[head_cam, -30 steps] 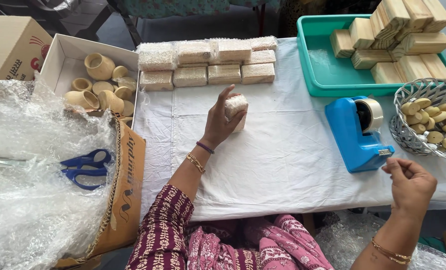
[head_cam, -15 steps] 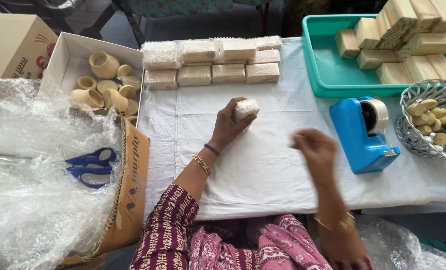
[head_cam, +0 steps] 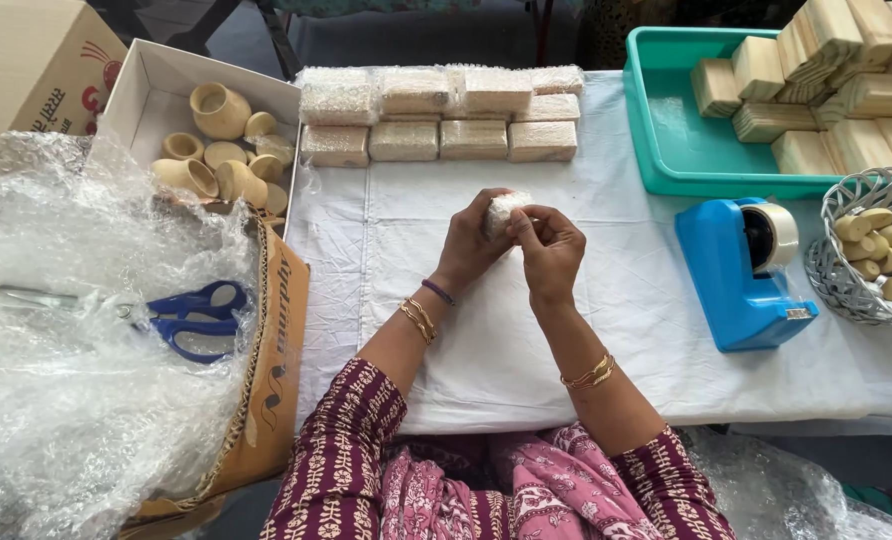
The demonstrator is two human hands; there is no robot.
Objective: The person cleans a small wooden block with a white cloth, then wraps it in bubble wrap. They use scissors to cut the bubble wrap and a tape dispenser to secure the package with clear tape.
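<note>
Head view, looking down on a white-clothed table (head_cam: 586, 330). Left hand (head_cam: 469, 243) and right hand (head_cam: 549, 250) raised together above the cloth, both closed around one small bubble-wrapped piece (head_cam: 503, 210). Left fingers curled behind and under the piece; right thumb and fingertips (head_cam: 522, 222) pressed against its near face. The piece sits between the two sets of fingers, held off the cloth, only its white top showing.

Beyond the fingertips, toward the far edge of the table: two rows of bubble-wrapped blocks (head_cam: 441, 120), laid side by side and touching. Well to the right of the right fingers: a blue tape dispenser (head_cam: 741, 275) with its roll of clear tape at the top. Farther right of that, a grey wire basket (head_cam: 846, 275) holding small pale wooden pieces. Beyond the dispenser, a teal plastic tray (head_cam: 671, 150) stacked with bare wooden blocks (head_cam: 826, 85).

Left of the left fingers, off the cloth: a white cardboard box (head_cam: 146, 100) holding small wooden cups (head_cam: 216, 150). Nearer than the box, a heap of bubble wrap sheet (head_cam: 76, 400) with blue-handled scissors (head_cam: 181, 315) lying on it, over a brown carton (head_cam: 276, 380). Gold bangles on both wrists; patterned maroon sleeves at the bottom.
</note>
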